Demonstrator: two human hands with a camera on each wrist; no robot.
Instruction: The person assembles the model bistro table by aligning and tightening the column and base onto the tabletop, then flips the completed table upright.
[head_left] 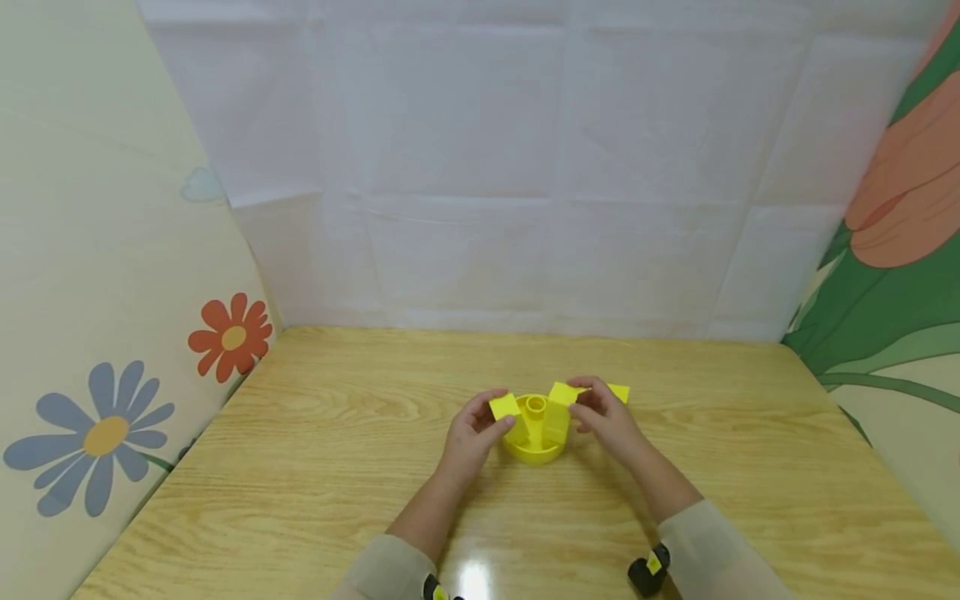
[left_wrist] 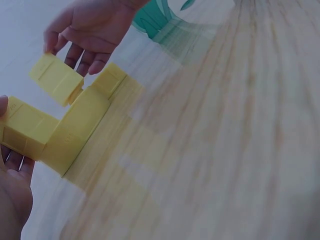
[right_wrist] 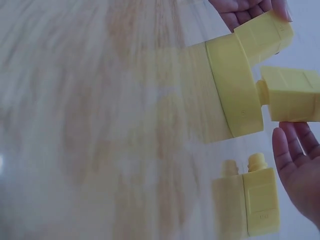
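Observation:
A round, shallow yellow dish-like base (head_left: pixel 534 456) with a raised ring in its middle rests on the table. My left hand (head_left: pixel 468 437) pinches a yellow block (head_left: pixel 505 407) that leans outward at the base's left side. Over the right side of the base, my right hand (head_left: pixel 611 421) holds a second yellow block (right_wrist: pixel 292 93) between thumb and fingers. This block's narrow neck points down at the base's rim in the right wrist view. A third yellow block (right_wrist: pixel 261 204) with a ridged neck lies on the table, partly behind my right hand in the head view.
The wood-grain table (head_left: pixel 315 467) reaches back to a hanging white sheet (head_left: pixel 465 167). Walls painted with flowers stand to the left and right. Black wrist-worn devices show at both cuffs, the right one (head_left: pixel 647 573) close over the table.

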